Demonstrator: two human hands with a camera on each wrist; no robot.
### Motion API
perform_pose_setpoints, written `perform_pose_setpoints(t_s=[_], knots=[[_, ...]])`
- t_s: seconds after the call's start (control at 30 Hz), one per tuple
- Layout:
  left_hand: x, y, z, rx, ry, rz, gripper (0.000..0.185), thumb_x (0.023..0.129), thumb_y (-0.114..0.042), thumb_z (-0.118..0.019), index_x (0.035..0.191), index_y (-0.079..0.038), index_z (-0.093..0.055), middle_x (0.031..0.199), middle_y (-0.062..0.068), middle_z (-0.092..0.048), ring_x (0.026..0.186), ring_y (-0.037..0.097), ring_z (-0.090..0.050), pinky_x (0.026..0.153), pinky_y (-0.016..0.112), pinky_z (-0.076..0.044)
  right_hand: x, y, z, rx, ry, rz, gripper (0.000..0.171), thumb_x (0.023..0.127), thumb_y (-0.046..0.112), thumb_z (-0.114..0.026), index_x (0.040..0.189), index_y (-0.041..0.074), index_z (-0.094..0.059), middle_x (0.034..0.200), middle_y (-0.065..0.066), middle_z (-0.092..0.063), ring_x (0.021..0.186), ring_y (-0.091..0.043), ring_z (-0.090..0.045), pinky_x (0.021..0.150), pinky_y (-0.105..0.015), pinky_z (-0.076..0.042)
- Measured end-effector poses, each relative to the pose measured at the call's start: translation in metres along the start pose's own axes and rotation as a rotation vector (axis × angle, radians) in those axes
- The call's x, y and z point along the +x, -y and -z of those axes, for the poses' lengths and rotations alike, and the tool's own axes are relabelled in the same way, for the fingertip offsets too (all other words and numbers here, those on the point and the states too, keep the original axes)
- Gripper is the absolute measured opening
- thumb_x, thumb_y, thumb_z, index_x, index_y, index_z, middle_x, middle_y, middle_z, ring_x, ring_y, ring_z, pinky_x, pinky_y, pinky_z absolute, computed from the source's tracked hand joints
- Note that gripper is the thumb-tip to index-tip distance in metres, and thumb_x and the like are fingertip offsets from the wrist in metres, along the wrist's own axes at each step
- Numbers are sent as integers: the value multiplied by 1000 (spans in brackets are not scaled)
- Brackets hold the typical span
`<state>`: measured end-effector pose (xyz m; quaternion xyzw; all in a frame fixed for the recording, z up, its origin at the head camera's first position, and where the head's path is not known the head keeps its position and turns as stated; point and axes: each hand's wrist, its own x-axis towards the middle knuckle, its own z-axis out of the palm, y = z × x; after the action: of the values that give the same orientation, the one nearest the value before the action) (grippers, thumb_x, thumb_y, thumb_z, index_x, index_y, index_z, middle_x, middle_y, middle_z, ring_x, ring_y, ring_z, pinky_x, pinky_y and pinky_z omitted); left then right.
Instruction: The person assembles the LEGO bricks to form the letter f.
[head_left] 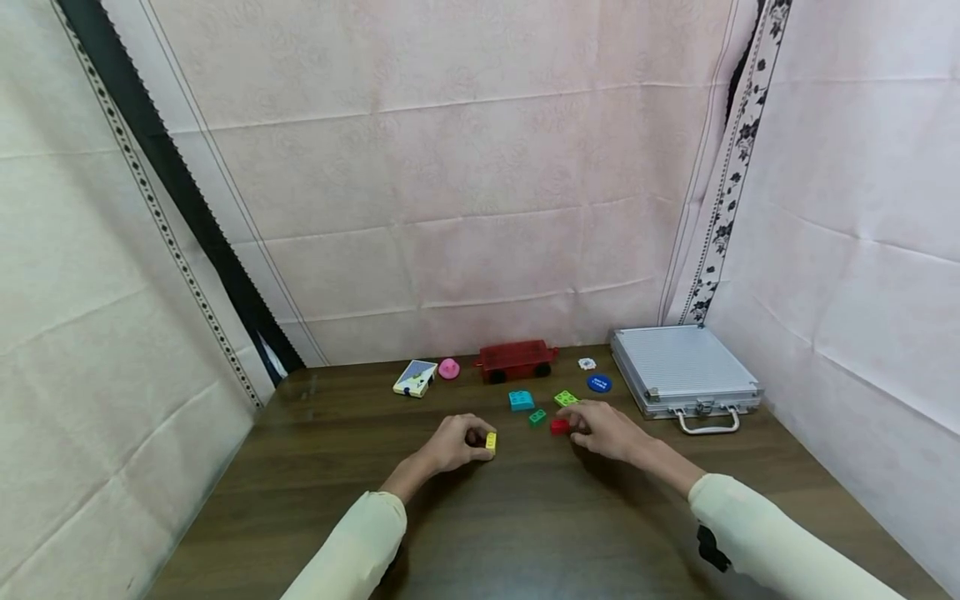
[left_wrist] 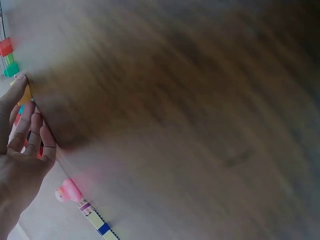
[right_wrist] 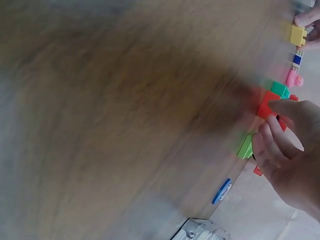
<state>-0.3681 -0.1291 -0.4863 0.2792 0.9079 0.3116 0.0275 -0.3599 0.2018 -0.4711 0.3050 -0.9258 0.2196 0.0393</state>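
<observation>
My left hand (head_left: pixel 454 442) pinches a yellow toy brick (head_left: pixel 491 442) between thumb and fingers, close over the brown table. At the right, my right hand (head_left: pixel 603 429) has its thumb and index finger on a red toy brick (head_left: pixel 559 427); the right wrist view shows the thumb against the red brick (right_wrist: pixel 269 105). Just left of that brick is a small green brick (head_left: pixel 537 417), and a lime green brick (head_left: pixel 566 398) sits behind it, near the right fingers. A light blue brick (head_left: pixel 521 401) lies a little farther back and left.
Along the back stand a red toy wagon (head_left: pixel 516 361) with black wheels, a pink rubber duck (head_left: pixel 448 368) and a small patterned box (head_left: pixel 415 378). A blue round badge (head_left: pixel 599 383) and a white flower-shaped piece (head_left: pixel 587 364) lie left of a silver case (head_left: pixel 686 367). Cloth walls (head_left: pixel 480 208) enclose the table.
</observation>
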Motion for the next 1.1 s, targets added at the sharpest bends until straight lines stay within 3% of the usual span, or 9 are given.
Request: perform_pose_setpoints(t_s=[0.17,0.4,0.57,0.8,1.0,1.1], knots=[[1,-1,0,-17,-5,12,30,88,-16,-85,116,-9,-77,100,-1,-68,89,16,-60,76,27,-51,2,1,-1,-25,-7,-24,41,93,4,-77,132,10,-68,113,-6,-66,103,-19,-65,85,-41,-57],[4,1,-1,-25,-18,27,29,86,-16,-87,113,-11,-78,97,-2,-69,88,14,-61,77,27,-52,6,4,-4,8,16,0,39,94,3,-74,132,7,-68,101,-2,-68,86,-12,-62,74,-31,-54],[4,1,1,-32,-18,38,29,85,-15,-88,111,-11,-78,96,-2,-71,87,14,-62,77,28,-52,9,6,-7,-8,5,15,38,94,7,-77,130,7,-68,110,-4,-69,99,-17,-66,83,-38,-57],[5,1,2,-46,-8,51,28,84,-17,-89,110,-12,-79,96,-3,-71,88,16,-62,78,28,-52,12,7,-9,13,14,11,39,93,20,-80,129,7,-69,88,9,-67,77,-5,-60,67,-26,-51],[6,1,3,-55,-2,60,29,84,-17,-89,110,-12,-79,97,-2,-71,89,15,-61,79,29,-53,12,5,-9,-5,-14,14,42,91,24,-83,127,7,-71,110,-4,-69,97,-17,-67,82,-37,-57],[6,2,2,-62,0,65,29,84,-17,-89,110,-11,-79,97,-2,-72,89,16,-62,79,29,-53,13,4,-11,6,3,-4,41,91,23,-83,126,5,-72,111,-5,-72,99,-18,-69,85,-40,-58]])
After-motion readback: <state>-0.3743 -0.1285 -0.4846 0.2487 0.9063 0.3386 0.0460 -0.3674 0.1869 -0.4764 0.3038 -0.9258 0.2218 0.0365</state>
